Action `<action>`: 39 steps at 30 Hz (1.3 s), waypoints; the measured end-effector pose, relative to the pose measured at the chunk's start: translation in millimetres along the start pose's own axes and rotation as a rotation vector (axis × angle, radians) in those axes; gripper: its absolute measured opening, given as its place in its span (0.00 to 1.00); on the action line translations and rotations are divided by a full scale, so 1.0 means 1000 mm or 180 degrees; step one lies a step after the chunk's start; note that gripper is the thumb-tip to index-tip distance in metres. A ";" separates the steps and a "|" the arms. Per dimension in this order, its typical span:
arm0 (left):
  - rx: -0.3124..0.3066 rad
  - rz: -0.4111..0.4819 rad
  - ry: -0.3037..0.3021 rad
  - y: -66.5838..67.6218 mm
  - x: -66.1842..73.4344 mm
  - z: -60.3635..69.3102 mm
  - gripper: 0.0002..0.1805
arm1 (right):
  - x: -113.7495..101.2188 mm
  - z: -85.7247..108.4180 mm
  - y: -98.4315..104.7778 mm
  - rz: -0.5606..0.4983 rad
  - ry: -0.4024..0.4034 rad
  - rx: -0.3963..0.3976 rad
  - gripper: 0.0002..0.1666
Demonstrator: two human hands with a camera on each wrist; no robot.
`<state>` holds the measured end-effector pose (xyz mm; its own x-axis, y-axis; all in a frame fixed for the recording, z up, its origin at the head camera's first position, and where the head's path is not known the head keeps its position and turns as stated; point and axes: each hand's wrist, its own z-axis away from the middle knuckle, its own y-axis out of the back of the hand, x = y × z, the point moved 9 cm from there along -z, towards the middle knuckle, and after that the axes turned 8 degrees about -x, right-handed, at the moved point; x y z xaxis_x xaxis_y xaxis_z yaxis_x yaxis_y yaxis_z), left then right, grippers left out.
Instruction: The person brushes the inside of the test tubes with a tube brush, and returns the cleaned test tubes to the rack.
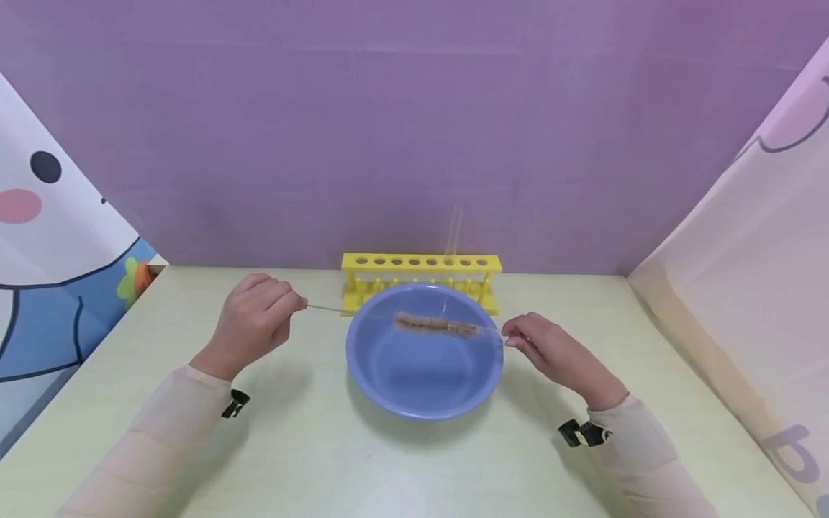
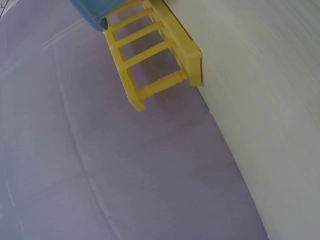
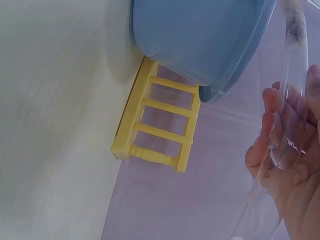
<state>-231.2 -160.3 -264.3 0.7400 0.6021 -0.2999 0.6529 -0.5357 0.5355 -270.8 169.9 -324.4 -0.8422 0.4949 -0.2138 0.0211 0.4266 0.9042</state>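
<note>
A brush with brown bristles (image 1: 421, 323) lies across the air above the blue basin (image 1: 424, 388). My left hand (image 1: 255, 324) pinches the end of its thin wire handle, left of the basin. Part of the bristles is inside a clear test tube (image 1: 486, 331). At the basin's right rim my right hand (image 1: 560, 356) holds the tube's other end between thumb and fingers. In the right wrist view the clear tube (image 3: 295, 65) runs past the curled fingers of my right hand (image 3: 295, 150). The left wrist view does not show my left hand.
Behind the basin stands a yellow rack (image 1: 421, 263), with another clear tube (image 1: 455, 234) upright in it. A purple backdrop (image 1: 388, 129) rises at the table's back edge. Printed cloths hang at the left (image 1: 58, 216) and right (image 1: 764, 252).
</note>
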 end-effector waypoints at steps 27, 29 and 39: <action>-0.0071 0.0125 0.0099 -0.001 -0.014 0.007 0.12 | 0.004 0.004 0.000 0.0060 0.0052 0.0017 0.07; -0.0067 0.0145 0.0114 -0.001 -0.015 0.007 0.12 | 0.004 0.005 0.000 0.0053 0.0052 0.0015 0.07; -0.0045 0.0150 0.0112 0.001 -0.015 0.013 0.13 | 0.004 0.010 -0.002 0.0016 0.0090 0.0004 0.14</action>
<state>-239.8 -177.1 -269.5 0.7636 0.5968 -0.2463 0.6148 -0.5558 0.5595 -268.6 178.4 -331.0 -0.8570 0.4755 -0.1986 0.0261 0.4251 0.9048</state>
